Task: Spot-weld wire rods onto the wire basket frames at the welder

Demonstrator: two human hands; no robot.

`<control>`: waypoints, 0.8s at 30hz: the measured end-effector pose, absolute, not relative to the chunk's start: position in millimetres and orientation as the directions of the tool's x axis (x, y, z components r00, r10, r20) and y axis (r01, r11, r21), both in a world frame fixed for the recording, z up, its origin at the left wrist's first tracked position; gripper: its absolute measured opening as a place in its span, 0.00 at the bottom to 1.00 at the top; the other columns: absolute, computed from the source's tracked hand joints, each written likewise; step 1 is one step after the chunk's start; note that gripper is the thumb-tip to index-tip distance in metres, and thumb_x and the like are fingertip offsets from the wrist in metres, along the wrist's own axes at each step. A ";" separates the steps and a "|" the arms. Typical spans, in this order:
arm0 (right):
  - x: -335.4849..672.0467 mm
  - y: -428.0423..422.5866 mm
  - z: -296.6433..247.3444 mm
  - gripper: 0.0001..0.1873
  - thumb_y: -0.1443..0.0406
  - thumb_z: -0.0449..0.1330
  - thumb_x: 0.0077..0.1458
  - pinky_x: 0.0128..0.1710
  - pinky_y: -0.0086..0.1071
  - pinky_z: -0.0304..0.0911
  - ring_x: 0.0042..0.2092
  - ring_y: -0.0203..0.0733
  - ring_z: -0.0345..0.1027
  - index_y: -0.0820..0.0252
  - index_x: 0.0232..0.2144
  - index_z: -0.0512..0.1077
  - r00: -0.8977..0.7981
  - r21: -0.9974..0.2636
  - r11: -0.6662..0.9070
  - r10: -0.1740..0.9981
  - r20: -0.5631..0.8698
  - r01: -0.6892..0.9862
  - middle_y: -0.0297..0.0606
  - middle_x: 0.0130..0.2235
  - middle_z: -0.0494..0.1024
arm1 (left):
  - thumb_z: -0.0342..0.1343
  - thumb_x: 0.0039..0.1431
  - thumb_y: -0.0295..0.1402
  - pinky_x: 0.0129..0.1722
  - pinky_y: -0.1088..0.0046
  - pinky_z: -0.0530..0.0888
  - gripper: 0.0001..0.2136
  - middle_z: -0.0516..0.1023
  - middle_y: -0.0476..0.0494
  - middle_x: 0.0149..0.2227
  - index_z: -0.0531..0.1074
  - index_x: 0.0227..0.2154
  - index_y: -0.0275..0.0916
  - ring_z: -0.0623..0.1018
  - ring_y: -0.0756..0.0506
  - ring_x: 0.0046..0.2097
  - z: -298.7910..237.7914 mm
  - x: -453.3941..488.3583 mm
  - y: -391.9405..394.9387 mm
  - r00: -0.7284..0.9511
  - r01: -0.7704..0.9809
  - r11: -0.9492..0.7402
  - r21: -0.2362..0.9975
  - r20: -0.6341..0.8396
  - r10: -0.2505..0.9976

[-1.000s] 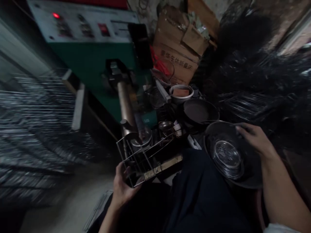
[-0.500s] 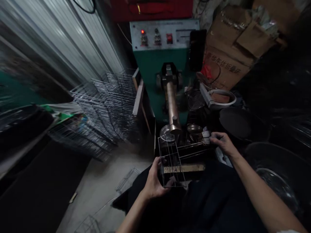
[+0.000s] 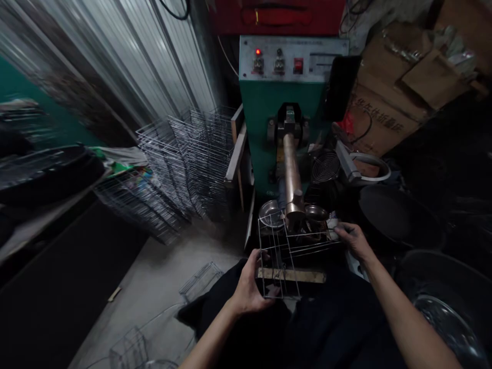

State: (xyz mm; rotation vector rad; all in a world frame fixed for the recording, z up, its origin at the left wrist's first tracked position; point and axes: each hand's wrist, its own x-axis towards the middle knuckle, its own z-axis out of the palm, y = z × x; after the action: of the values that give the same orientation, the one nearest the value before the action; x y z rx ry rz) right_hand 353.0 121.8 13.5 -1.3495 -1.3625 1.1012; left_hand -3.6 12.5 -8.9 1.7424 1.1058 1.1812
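Operator, from here: left hand (image 3: 248, 287) and right hand (image 3: 355, 240) ungloved, left forearm (image 3: 213, 330) and right forearm (image 3: 400, 305) bare as far up as visible, dark navy-to-black cloth (image 3: 346, 320) over the lap and thighs, soft folds, finer detail lost in shadow.

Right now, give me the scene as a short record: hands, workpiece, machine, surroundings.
left hand: holds the wire frame by its left side
right hand: at the right end of thin wires; grip unclear
machine: green cabinet, red light lit
left of machine: stacked wire racks
right of machine: cardboard box
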 end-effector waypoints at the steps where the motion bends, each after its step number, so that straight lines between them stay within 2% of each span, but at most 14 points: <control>1: 353.3 123.6 12.4 0.32 0.41 0.70 0.47 0.26 0.30 0.45 0.25 0.33 0.48 0.58 0.18 0.62 -0.002 -0.980 0.006 1.000 0.005 0.201 0.28 0.21 0.57 | 0.67 0.46 0.35 0.59 0.42 0.76 0.41 0.69 0.35 0.56 0.56 0.64 0.45 0.76 0.31 0.56 -9.4 -3.9 14.0 0.214 0.236 -0.361 0.902 0.314 0.925; 4: 353.8 127.9 10.7 0.32 0.40 0.70 0.46 0.25 0.30 0.46 0.25 0.33 0.48 0.58 0.17 0.63 0.003 -0.979 0.014 1.000 0.014 0.201 0.29 0.21 0.58 | 0.67 0.46 0.35 0.60 0.42 0.75 0.43 0.68 0.34 0.57 0.54 0.65 0.44 0.76 0.32 0.57 -11.5 -5.6 18.0 0.240 0.228 -0.394 0.890 0.341 0.909; 9: 355.0 132.8 10.4 0.32 0.41 0.71 0.45 0.24 0.29 0.47 0.26 0.34 0.49 0.58 0.17 0.62 0.013 -0.984 0.030 0.999 0.033 0.176 0.30 0.22 0.58 | 0.68 0.47 0.35 0.60 0.39 0.75 0.45 0.67 0.34 0.58 0.51 0.67 0.50 0.75 0.30 0.59 -14.7 -6.2 23.5 0.242 0.264 -0.427 0.865 0.369 0.897; 16: 358.0 139.1 5.4 0.32 0.41 0.71 0.44 0.25 0.29 0.51 0.27 0.35 0.51 0.58 0.18 0.62 0.024 -0.989 0.016 1.000 0.020 0.147 0.30 0.23 0.58 | 0.67 0.46 0.35 0.58 0.49 0.78 0.39 0.70 0.36 0.53 0.58 0.62 0.41 0.77 0.34 0.54 -1.5 -2.0 32.1 0.241 0.244 -0.450 0.859 0.396 0.886; 24: 357.9 140.9 0.4 0.32 0.41 0.72 0.44 0.24 0.29 0.51 0.26 0.35 0.50 0.57 0.19 0.62 0.034 -0.990 0.022 0.999 0.027 0.139 0.30 0.23 0.57 | 0.67 0.45 0.34 0.57 0.50 0.78 0.40 0.70 0.36 0.54 0.57 0.62 0.43 0.77 0.35 0.53 -0.7 -2.6 36.3 0.233 0.234 -0.458 0.858 0.408 0.883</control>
State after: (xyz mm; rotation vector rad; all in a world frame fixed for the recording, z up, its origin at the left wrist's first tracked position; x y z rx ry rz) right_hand 357.9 140.9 0.4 -1.3086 -1.2952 1.0959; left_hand -2.6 36.3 -0.7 1.8426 1.0270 1.2426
